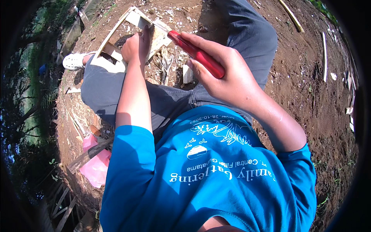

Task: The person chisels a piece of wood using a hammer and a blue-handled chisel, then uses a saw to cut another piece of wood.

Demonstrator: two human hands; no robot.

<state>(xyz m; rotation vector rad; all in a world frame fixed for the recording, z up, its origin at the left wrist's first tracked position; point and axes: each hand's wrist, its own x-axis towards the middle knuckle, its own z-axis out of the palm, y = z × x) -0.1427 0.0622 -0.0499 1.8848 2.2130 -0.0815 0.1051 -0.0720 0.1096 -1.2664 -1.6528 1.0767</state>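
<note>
My right hand (228, 67) is closed round the red handle of a hand tool (199, 56), with the index finger stretched along it. A thin metal part runs from the handle up and left toward a pale wooden frame (112, 33); its exact kind is hard to make out. Up against the frame, my left hand (135, 48) is closed on its wood, thumb pointing up and fingers mostly hidden. Right beside that thumb runs a toothed edge (151, 40), bordering a light wooden face (159, 38). The frame leans near my left leg.
Between my legs lie split wood fibres (165, 65) and a small pale block (188, 74). Wood chips dot the brown soil. At left, a pink plastic sheet (94, 166) lies beneath a wooden stick (91, 154). Thin wooden strips (324, 56) lie at right.
</note>
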